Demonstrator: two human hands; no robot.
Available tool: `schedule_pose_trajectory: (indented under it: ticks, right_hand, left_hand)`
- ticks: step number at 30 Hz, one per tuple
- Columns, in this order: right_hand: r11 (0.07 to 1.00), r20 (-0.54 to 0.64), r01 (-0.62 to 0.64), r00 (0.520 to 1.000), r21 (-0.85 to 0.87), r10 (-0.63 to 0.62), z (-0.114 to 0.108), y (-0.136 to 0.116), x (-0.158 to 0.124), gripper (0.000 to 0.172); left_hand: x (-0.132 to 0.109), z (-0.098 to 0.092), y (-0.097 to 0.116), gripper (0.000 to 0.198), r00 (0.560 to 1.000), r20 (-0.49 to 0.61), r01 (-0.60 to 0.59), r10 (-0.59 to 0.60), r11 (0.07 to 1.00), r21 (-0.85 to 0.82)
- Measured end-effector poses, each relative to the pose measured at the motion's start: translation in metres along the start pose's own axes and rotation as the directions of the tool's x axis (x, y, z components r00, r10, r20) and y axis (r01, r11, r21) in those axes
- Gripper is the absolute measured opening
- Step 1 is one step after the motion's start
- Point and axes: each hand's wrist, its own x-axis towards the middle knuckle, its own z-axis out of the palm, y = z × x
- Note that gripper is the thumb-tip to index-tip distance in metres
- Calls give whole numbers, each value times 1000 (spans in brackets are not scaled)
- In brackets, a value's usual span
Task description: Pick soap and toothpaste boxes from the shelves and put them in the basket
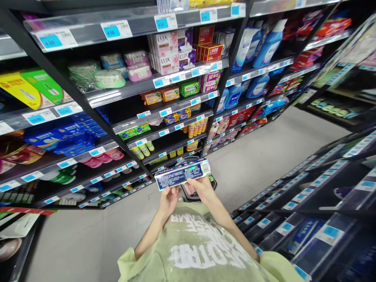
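A long, dark blue toothpaste box (179, 176) with silvery, shiny edges lies across both hands in front of my chest. Small white print and a barcode show on the side facing me. My left hand (169, 197) grips its left end from below, thumb on the near edge. Toward the right end, my right hand (201, 187) is closed round the box with its thumb on the printed face. Beneath the box, partly hidden, is a dark shopping basket (216, 183) with a pinkish item (190, 189) inside.
Shelves ahead hold LUX soap boxes (166, 55), wrapped soap bars (170, 93) and blue detergent bottles (268, 45). Blue-and-white price tags line the shelf edges. Another shelf rack (293, 203) stands close on my right. The grey floor aisle (252, 152) runs off to the upper right.
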Motion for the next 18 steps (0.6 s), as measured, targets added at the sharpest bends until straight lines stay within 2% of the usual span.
schedule_pose_trajectory:
  ticks: [6, 8, 10, 12, 13, 15, 18]
  right_hand:
    - [977, 16, -90, 996, 195, 89, 4, -5, 4, 35]
    - [964, -29, -107, 993, 245, 118, 2, -6, 8, 38]
    - [955, -88, -129, 984, 269, 158, -1, -7, 11, 41]
    - [946, -113, -159, 974, 281, 197, -4, -8, 14, 47]
    - [941, -109, -179, 970, 286, 217, -6, -8, 14, 50]
    - [929, -87, -221, 962, 298, 257, -9, -9, 15, 55]
    - [907, -48, -275, 951, 317, 305, -10, -13, 14, 55]
  left_hand:
    - [-1, -5, -8, 46, 998, 34, -62, 58, 990, 129]
    - [-2, -7, -8, 37, 995, 27, -97, 93, 970, 224]
    - [-3, -8, -5, 43, 985, 30, -167, 169, 912, 374]
    - [-4, -9, -2, 50, 971, 113, -237, 209, 826, 511]
    - [-4, -8, -1, 47, 963, 176, -267, 202, 797, 542]
    - [-4, -7, 1, 32, 938, 307, -314, 160, 768, 558]
    - [-3, -6, -1, 17, 868, 474, -430, 147, 699, 571]
